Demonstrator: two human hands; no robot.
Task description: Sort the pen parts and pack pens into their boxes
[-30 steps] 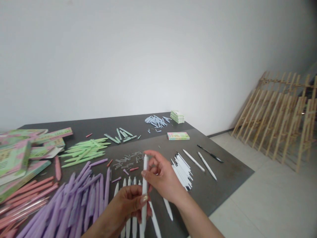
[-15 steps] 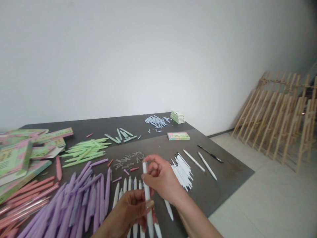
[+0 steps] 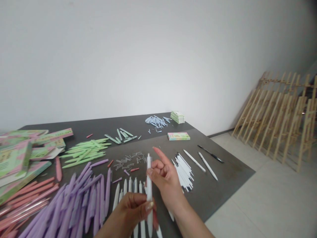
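Note:
A white pen stands nearly upright between my two hands, its push-button end at the top. My left hand pinches its lower barrel between thumb and fingers. Higher up, my right hand grips the barrel with thumb and curled fingers, while its index finger points up, off the pen. Several white pens lie on the table below and behind my left hand. Small clear and grey parts are scattered just beyond the pen. To the right of my right hand lies a bundle of white refills with dark ends.
Purple pen barrels, pink barrels and green pens lie at left by flattened boxes. Blue parts and stacked boxes stand far back. A black pen is near the right edge; wooden easels lean beyond.
The pen has become more upright and shifted slightly right. My right index finger has lifted off the pen's top and straightened, leaving the push button visible.

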